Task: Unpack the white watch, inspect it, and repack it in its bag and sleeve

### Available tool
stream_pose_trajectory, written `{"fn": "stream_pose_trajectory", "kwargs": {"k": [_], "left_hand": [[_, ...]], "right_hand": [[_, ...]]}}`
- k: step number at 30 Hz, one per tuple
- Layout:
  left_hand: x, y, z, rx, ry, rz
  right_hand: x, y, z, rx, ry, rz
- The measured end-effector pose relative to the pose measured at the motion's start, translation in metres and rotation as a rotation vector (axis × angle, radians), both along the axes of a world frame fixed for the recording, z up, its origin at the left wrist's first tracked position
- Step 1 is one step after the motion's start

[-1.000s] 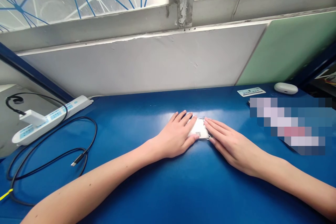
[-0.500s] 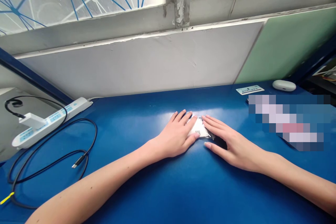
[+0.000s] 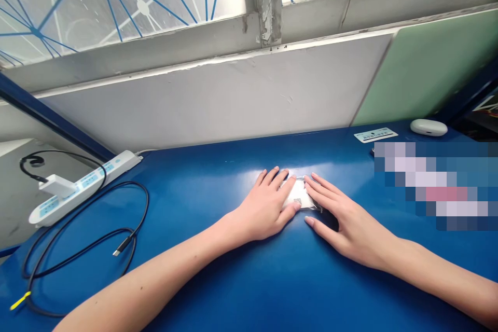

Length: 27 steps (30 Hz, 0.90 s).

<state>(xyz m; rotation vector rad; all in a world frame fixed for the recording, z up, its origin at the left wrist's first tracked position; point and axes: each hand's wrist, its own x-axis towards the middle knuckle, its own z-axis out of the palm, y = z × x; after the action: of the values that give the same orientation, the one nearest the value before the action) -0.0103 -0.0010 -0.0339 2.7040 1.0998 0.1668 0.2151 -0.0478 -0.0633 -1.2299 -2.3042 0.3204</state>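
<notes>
A small white packet in clear plastic wrap (image 3: 301, 194) lies flat on the blue table (image 3: 249, 290), a small square code printed near its front edge. From the left, my left hand (image 3: 268, 202) rests over part of it, fingers stretched out and thumb on the wrap. My right hand (image 3: 342, 212) is at the packet's right side, its fingers extended and their tips on the far right part. The right thumb is apart from the others, near the table in front of the packet. Both hands cover the packet's sides, so its full outline is hidden.
At the left lies a white power strip (image 3: 126, 162) with a white charger (image 3: 58, 185) plugged in. A black cable (image 3: 146, 202) loops over the table. At the back right are a card (image 3: 375, 135), a white earbud case (image 3: 428, 127) and a blurred-out object (image 3: 431, 181).
The whole view has shifted slightly, so everything appears a little lower and further right. Both hands keep the same pose around the packet.
</notes>
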Motion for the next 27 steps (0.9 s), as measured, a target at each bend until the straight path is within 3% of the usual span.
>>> {"fn": "stream_pose_trajectory", "kwargs": {"k": [5, 12, 27], "left_hand": [[0.001, -0.001, -0.002, -0.015, -0.013, 0.052], [0.0, 0.001, 0.0, -0.031, -0.013, 0.074], [-0.008, 0.004, -0.001, -0.013, -0.154, -0.074]], "right_hand": [[-0.003, 0.001, -0.001, 0.026, -0.005, -0.03], [0.005, 0.005, 0.005, 0.051, -0.011, 0.041], [0.023, 0.031, 0.008, 0.181, 0.217, 0.06]]}}
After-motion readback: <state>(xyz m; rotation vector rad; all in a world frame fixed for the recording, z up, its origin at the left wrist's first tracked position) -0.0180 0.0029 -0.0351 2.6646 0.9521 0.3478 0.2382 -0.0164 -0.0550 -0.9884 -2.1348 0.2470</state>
